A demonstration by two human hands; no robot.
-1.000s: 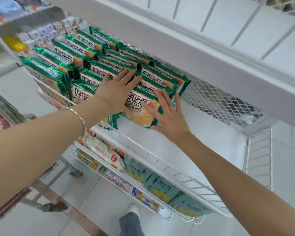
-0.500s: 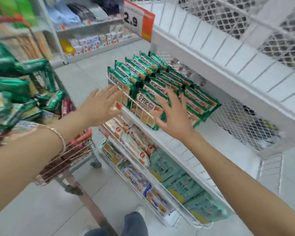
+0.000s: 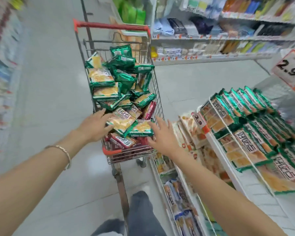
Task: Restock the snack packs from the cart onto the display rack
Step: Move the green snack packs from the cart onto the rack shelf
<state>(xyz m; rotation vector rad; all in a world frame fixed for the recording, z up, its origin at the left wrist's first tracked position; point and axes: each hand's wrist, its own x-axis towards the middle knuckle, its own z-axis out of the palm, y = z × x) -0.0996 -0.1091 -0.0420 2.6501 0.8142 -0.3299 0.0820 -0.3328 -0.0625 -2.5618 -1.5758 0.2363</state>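
Head view: both hands have swung from the display rack (image 3: pixel 219 156) at right to the cart (image 3: pixel 112 25) ahead, left hand (image 3: pixel 94 127) and right hand (image 3: pixel 162 136) spread wide, empty, flanking the nearest snack packs (image 3: pixel 121 120), so another pickup looks imminent

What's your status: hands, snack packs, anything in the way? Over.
Left hand and right hand open, at the green packs atop the cart pile. No pack gripped yet. Nothing blocking the display rack.
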